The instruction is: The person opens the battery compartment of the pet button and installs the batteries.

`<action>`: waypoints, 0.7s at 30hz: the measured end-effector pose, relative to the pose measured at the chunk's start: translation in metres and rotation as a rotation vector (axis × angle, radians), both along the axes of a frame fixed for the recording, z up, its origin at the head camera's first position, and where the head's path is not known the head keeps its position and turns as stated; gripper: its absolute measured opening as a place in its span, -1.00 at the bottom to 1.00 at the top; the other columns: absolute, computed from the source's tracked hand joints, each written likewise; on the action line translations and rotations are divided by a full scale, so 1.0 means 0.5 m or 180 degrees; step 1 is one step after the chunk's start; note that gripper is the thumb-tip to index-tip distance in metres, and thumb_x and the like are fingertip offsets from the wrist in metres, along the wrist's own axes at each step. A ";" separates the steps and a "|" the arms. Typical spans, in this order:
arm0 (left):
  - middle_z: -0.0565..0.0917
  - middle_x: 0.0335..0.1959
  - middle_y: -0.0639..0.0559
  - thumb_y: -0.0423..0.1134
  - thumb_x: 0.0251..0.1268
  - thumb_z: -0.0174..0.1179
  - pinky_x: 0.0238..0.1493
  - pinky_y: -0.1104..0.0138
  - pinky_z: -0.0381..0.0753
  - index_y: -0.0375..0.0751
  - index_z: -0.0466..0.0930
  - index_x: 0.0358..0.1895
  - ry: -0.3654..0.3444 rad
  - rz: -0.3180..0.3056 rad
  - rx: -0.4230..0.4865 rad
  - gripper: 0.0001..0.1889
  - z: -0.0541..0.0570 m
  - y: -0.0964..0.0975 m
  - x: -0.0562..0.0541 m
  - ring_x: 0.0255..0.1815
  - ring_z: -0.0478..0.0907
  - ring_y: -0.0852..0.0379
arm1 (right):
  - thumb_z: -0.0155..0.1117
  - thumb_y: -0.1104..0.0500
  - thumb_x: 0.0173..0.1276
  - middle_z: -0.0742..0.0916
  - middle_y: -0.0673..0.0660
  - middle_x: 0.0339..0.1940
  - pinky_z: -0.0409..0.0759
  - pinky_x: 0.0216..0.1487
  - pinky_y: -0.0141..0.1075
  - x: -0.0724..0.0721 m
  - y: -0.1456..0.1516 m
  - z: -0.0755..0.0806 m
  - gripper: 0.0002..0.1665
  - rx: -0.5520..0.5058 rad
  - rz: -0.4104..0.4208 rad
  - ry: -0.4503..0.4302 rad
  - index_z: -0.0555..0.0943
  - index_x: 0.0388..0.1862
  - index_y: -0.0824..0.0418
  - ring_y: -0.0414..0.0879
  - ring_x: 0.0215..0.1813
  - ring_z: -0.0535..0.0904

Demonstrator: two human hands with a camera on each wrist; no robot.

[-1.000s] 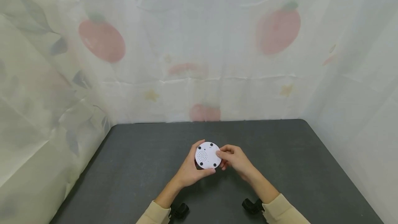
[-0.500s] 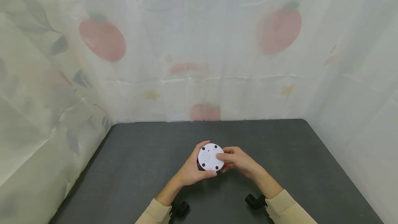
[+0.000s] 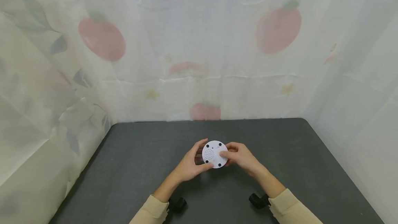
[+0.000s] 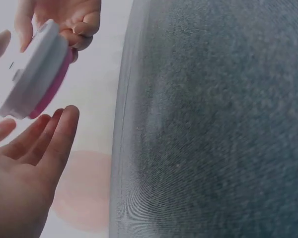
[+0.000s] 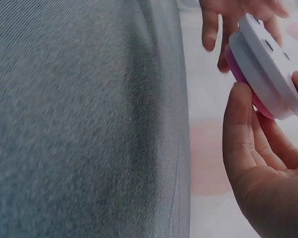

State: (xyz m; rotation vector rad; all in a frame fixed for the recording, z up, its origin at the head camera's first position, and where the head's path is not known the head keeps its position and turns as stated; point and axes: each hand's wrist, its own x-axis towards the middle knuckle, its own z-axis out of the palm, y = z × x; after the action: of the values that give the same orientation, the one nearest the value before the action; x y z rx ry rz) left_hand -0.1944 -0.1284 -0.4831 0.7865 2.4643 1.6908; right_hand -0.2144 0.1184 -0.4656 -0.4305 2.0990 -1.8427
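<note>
A round white device [image 3: 213, 163] with small black feet and a patch of speaker-like holes is held up above the table in the head view. My right hand [image 3: 245, 160] pinches its right side, thumb on the white face and fingers behind. Both wrist views reveal its thick white rim and a pink far side [image 5: 236, 64]. My left hand [image 3: 188, 166] is spread around the left side, its thumb tip overlapping the lower edge in the head view. From the left wrist, its fingers [image 4: 59, 148] look straight, with a gap between most of them and the device.
A dark grey table [image 3: 149, 148] lies beneath both hands. Pale curtains [image 3: 236, 44] with faded fruit and star prints hang behind it and along both sides. Black wrist mounts [image 3: 259, 201] stick out beside the beige sleeves [image 3: 290, 206].
The device has shifted right and slightly up with my right hand. My left hand's grip has loosened, its fingers now standing off the device's left edge.
</note>
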 end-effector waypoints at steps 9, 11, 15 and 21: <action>0.68 -0.02 0.02 0.05 0.47 0.23 -0.03 0.14 0.61 -0.17 0.40 0.43 -0.0071 0.0353 -0.0399 -0.40 0.014 -0.002 -0.009 -0.08 0.64 0.10 | 0.43 0.10 0.39 0.72 0.21 -0.02 0.68 -0.07 -0.09 0.007 0.013 -0.005 -0.52 0.0297 -0.0089 0.0630 0.58 0.17 0.32 0.03 -0.04 0.69; 0.69 -0.12 0.03 0.07 0.50 0.19 -0.10 0.16 0.62 -0.15 0.43 0.40 -0.0107 0.0358 -0.0443 -0.44 0.015 -0.002 -0.011 -0.17 0.67 0.06 | 0.42 0.12 0.40 0.70 0.22 0.01 0.67 -0.09 -0.19 0.010 0.015 -0.008 -0.54 0.0331 -0.0061 0.0846 0.58 0.17 0.31 0.05 -0.02 0.69; 0.67 -0.25 -0.03 0.06 0.55 0.12 -0.16 0.09 0.67 -0.18 0.45 0.38 -0.0269 0.0262 -0.0409 -0.48 0.016 0.002 -0.012 -0.27 0.70 -0.09 | 0.43 0.15 0.39 0.70 0.18 0.02 0.66 -0.08 -0.27 0.016 0.015 -0.015 -0.56 0.0341 -0.0090 0.1163 0.58 0.18 0.25 0.05 -0.02 0.68; 0.71 -0.14 -0.18 -0.02 0.61 0.04 -0.10 -0.04 0.67 -0.30 0.44 0.35 -0.0418 0.0163 -0.0222 -0.51 0.020 0.008 -0.012 -0.24 0.72 -0.16 | 0.50 0.17 0.32 0.71 0.04 0.01 0.66 0.00 -0.14 0.021 0.007 -0.021 -0.55 0.0433 -0.0235 0.1617 0.62 0.16 0.13 0.01 -0.01 0.68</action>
State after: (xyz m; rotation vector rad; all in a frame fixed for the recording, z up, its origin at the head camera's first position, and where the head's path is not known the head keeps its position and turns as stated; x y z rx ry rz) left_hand -0.2005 -0.1242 -0.4733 0.5903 2.4592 1.6066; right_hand -0.2037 0.1217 -0.4760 -0.8721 2.5766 -1.7480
